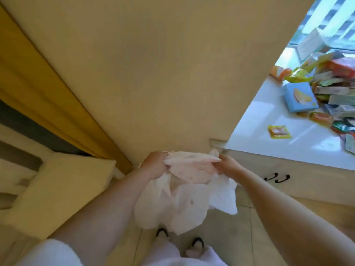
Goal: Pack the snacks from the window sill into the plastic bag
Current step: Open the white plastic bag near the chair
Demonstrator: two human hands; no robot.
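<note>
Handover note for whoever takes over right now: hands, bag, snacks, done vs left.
Left hand: grips the plastic bag at its top edge.
Right hand: grips the opposite side of that edge; the two hands hold the bag in front of the body, above the floor.
Snacks: piled on the window sill, to the right; a blue box and a small yellow packet lie nearest.
Done: bag in hand; nothing visibly packed.
Left: open the bag, load all the snacks.
</note>
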